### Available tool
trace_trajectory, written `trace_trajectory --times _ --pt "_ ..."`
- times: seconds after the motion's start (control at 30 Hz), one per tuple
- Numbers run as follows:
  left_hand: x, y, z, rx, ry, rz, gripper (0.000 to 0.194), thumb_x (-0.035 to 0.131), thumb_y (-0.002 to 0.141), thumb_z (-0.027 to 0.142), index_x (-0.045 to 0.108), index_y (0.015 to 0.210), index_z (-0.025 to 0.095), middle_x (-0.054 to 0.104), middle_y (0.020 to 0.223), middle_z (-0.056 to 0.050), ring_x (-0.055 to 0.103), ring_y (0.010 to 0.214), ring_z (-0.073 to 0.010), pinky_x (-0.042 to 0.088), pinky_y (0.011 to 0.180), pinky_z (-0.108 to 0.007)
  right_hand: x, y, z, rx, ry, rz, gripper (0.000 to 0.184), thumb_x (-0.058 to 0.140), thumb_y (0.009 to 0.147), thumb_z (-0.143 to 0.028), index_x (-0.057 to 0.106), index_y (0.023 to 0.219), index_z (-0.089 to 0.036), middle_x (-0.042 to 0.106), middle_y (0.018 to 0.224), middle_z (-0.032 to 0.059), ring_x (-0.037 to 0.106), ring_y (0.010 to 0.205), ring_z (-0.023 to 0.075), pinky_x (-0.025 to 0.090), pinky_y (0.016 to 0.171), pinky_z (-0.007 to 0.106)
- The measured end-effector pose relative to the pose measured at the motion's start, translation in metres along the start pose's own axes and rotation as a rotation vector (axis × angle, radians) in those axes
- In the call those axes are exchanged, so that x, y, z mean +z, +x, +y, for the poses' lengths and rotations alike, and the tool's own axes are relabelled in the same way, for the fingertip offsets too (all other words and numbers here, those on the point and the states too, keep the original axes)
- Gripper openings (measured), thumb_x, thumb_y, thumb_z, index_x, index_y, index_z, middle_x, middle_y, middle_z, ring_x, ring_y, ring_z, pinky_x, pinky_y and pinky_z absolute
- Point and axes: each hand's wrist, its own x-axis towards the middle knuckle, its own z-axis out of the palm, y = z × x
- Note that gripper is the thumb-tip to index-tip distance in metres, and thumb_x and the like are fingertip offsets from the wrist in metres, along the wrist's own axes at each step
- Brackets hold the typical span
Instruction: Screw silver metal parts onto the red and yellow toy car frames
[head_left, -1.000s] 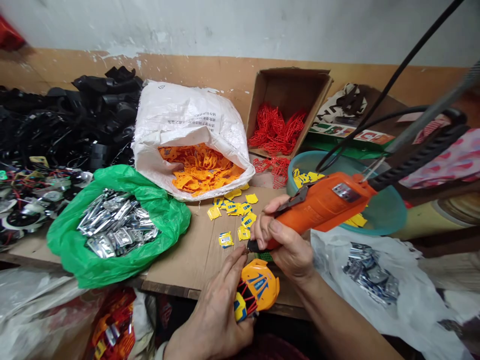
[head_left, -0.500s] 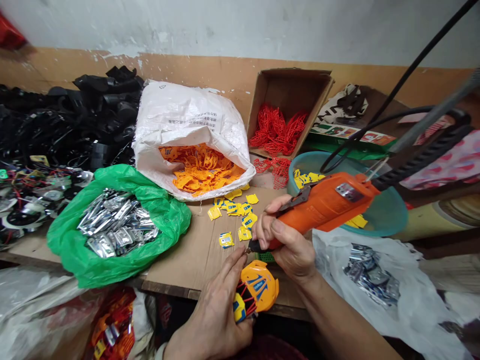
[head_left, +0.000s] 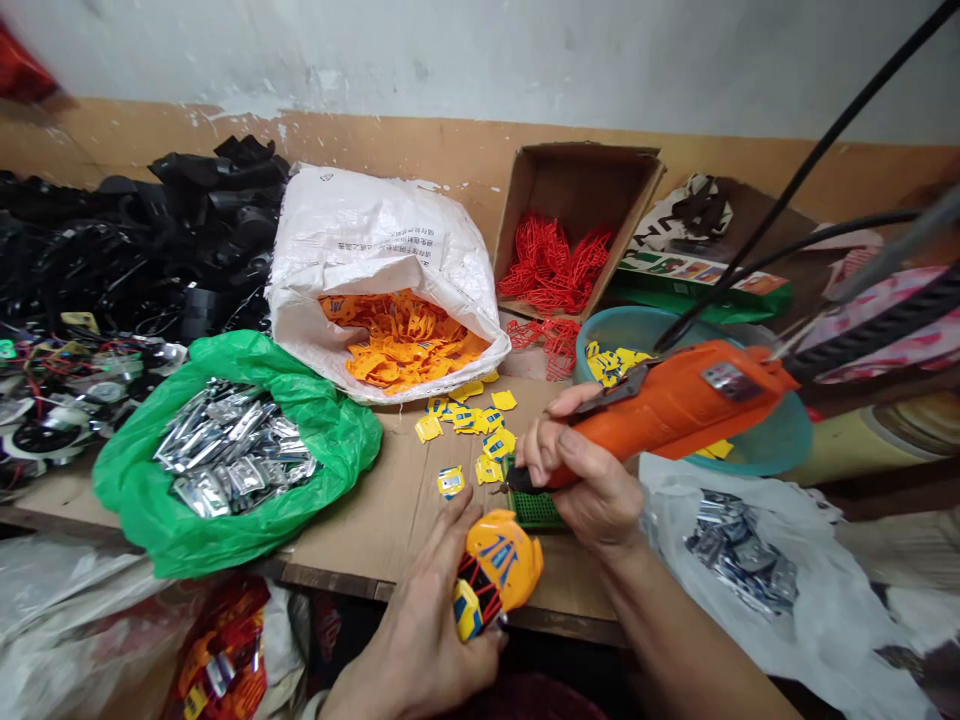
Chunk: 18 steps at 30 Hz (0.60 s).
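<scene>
Head view: right hand (head_left: 589,480) wrapped round an orange driver (head_left: 675,395), fingers curled toward its front end; left hand (head_left: 424,600) gripping a toy (head_left: 514,565), its palm along one side. Toy lies to the right of the left palm, seen across the table's (head_left: 352,525) near edge; left is clearly the nearer hand, right being farther up and to the toy's right. Driver's long axis slants from the cable end, upper right, down to the bit (head_left: 499,489), lower left. Bit stops just past the toy's orange end, near the left fingertips; a slim gap shows, depth hard to judge. Toy's own long axis uncertain, the hand hiding much of it. Looks: rounded, shiny orange panel with blue marks, red bars over a dark inside, smaller yellow-and-blue panel at lower left. Beyond it, yellow pieces (head_left: 493,443) scattered on the table, and a green basket (head_left: 536,512) partly behind driver and right hand.
</scene>
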Motion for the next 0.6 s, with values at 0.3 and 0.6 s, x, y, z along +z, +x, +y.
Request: trace_trajectory --times 0.3,0.6 --pt "-0.003 0.023 -0.015 -0.434 -0.926 0.084 0.043 0.086 0.068 0.036 0.066 0.101 0.014 0.069 0.082 -0.003 0.061 0.070 -0.0156 0.048 0.065 -0.026 0.010 0.004 -0.017 -0.058 0.027 0.037 0.016 0.071 0.080 -0.029 0.060 0.089 -0.025 0.051 0.051 -0.0086 0.045 0.038 0.0119 0.043 0.050 0.031" --pt "0.015 0.027 -0.021 -0.479 -1.044 0.157 0.046 0.089 0.065 0.033 0.066 0.101 0.015 0.069 0.080 -0.002 0.062 0.069 -0.0154 0.047 0.065 -0.026 0.010 -0.011 0.007 0.078 0.046 -0.076 0.022 0.073 0.083 -0.033 0.058 0.096 -0.023 0.053 0.055 -0.0082 0.049 0.043 0.0122 0.048 0.054 0.031"
